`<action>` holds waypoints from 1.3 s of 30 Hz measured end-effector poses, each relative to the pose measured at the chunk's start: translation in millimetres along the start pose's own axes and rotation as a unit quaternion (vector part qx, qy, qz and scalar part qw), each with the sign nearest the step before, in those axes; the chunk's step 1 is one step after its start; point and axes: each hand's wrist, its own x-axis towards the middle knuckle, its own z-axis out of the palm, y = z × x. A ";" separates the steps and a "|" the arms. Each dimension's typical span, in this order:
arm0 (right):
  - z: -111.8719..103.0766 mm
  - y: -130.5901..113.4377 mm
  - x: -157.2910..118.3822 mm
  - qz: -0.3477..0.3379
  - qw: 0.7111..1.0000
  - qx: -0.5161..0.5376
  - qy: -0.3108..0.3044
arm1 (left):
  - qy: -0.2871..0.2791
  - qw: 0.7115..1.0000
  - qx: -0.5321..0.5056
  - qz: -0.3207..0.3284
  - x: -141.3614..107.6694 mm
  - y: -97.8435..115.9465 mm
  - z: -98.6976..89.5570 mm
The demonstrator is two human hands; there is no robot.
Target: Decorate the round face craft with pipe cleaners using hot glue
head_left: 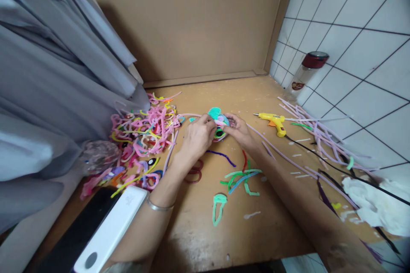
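Between my two hands, over the middle of the table, is a small round craft piece (220,133) of coiled pipe cleaners, with a green ring around a black spot and a teal tuft on top. My left hand (201,133) pinches it from the left, fingers bent. On the other side my right hand (238,129) grips its edge with thumb and fingers. A pale lilac pipe cleaner (280,158) runs from near my right hand toward the lower right. Below lie a dark blue pipe cleaner (224,156), several green pieces (237,179) and a looped teal piece (219,209).
A tangled heap of pink and yellow pipe cleaners (153,128) covers the left side. A yellow glue gun (273,121) with a black cord lies right, near lilac pipe cleaners (320,136), a glass bottle (304,76) and white tissue (378,204). A white device (112,230) lies front left.
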 end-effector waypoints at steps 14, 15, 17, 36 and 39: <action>-4.5 0.7 2.3 0.011 1.000 0.010 0.006 | 0.009 0.999 -0.048 0.002 0.1 -2.2 4.5; -4.7 0.9 2.5 0.012 1.000 0.008 0.008 | 0.015 0.998 -0.056 0.003 0.1 -3.1 6.0; -4.8 1.6 2.5 0.010 1.000 0.005 0.011 | 0.029 0.997 -0.070 0.002 0.3 -5.3 9.5; 2.3 -1.1 2.4 0.017 0.998 0.043 0.031 | 0.127 0.985 -0.119 -0.017 0.2 -6.1 23.1; 1.9 -2.0 2.3 0.025 0.998 0.032 0.039 | 0.143 0.984 -0.102 -0.003 -0.6 -5.0 24.8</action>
